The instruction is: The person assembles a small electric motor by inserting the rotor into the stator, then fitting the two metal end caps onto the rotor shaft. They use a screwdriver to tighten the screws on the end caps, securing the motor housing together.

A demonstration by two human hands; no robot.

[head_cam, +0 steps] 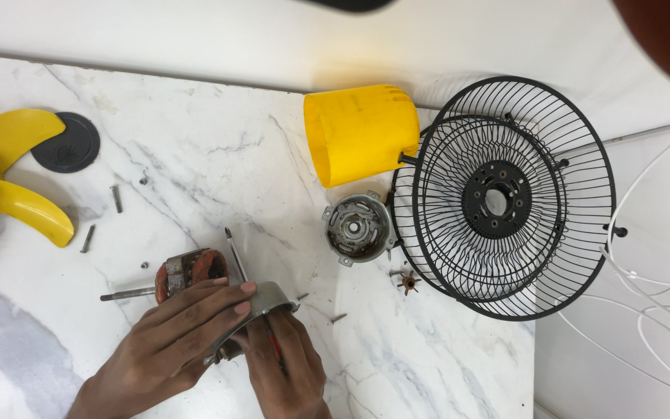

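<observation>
Both hands (226,341) grip curved grey metal housing (261,304).

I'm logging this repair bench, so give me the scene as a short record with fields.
surface: white marble table
left hand: laid over a grey metal motor cover
right hand: under the cover, gripping a red-handled screwdriver
beside hands: copper-wound rotor with shaft
centre: round motor end housing
right: black wire fan guards, yellow plastic shell
left: yellow fan blades, dark round cap, loose screws
</observation>
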